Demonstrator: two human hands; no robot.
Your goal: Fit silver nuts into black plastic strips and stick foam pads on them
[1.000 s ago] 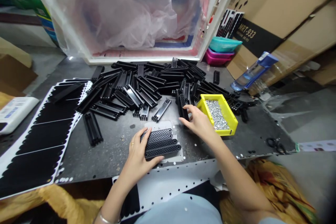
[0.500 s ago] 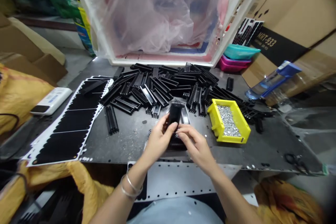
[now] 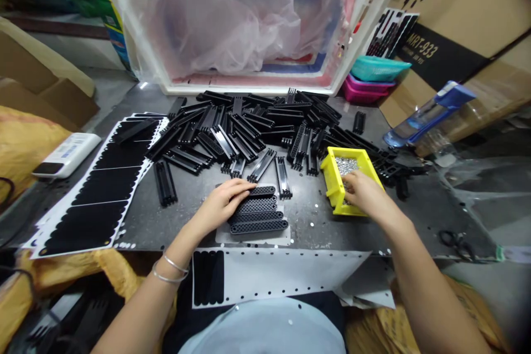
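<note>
well, the left hand lies flat and open across the ends of four black perforated plastic strips, which sit side by side on a pale backing sheet. the right hand is curled at the yellow plastic bin of small silver metal pieces; its fingers hide the pieces beneath them, so i cannot tell whether it has hold of any. a heap of black plastic bars lies on the dark surface beyond.

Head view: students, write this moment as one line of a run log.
left hand: on black perforated plastic strips | right hand: in yellow bin of small silver metal pieces
</note>
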